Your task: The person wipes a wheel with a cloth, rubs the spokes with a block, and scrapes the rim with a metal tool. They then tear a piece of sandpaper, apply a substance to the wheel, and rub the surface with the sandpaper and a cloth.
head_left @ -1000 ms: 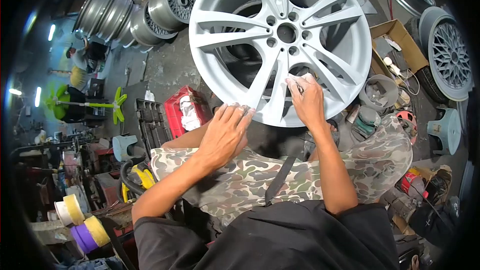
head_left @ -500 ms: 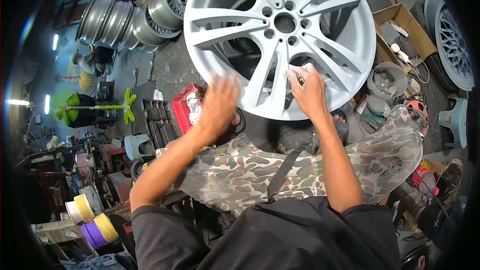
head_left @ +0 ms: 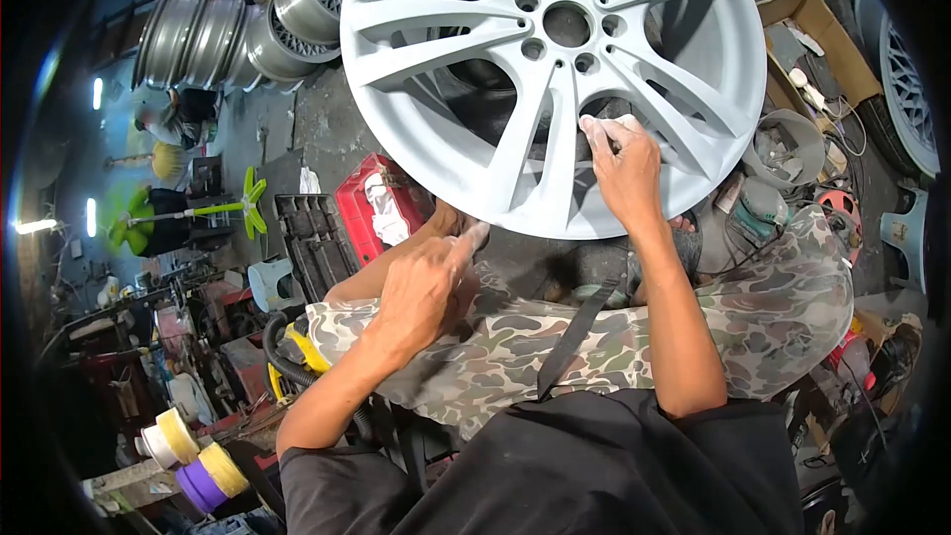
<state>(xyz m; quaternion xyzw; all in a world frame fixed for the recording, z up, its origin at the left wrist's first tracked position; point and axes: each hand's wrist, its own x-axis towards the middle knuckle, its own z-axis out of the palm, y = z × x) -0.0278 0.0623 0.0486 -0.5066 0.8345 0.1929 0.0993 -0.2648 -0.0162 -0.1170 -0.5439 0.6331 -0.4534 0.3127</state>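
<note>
A pale grey alloy wheel rim (head_left: 538, 154) with paired spokes and a round center hole lies tilted before me. My right hand (head_left: 629, 166) is over its lower spokes, fingers pinched on a small folded white piece (head_left: 606, 123) that looks like cloth or paper. White dust coats those fingertips. Away from the rim's lower left edge, my left hand (head_left: 424, 282) hovers above my lap, index finger stretched out and the others loosely bent. Its whitish fingertip points at the rim edge, and nothing shows in its grasp.
A red toolbox (head_left: 369, 210) with white cloth stands left of the rim. Right of it are a grey bucket (head_left: 790, 151) and a cardboard box (head_left: 837, 54) with cables. Stacked rims (head_left: 188, 38) stand at the upper left. Another person (head_left: 183, 121) is in the background.
My left hand has moved down and back from the rim's edge toward my lap. My right hand has shifted slightly and keeps its pinch on the white piece.
</note>
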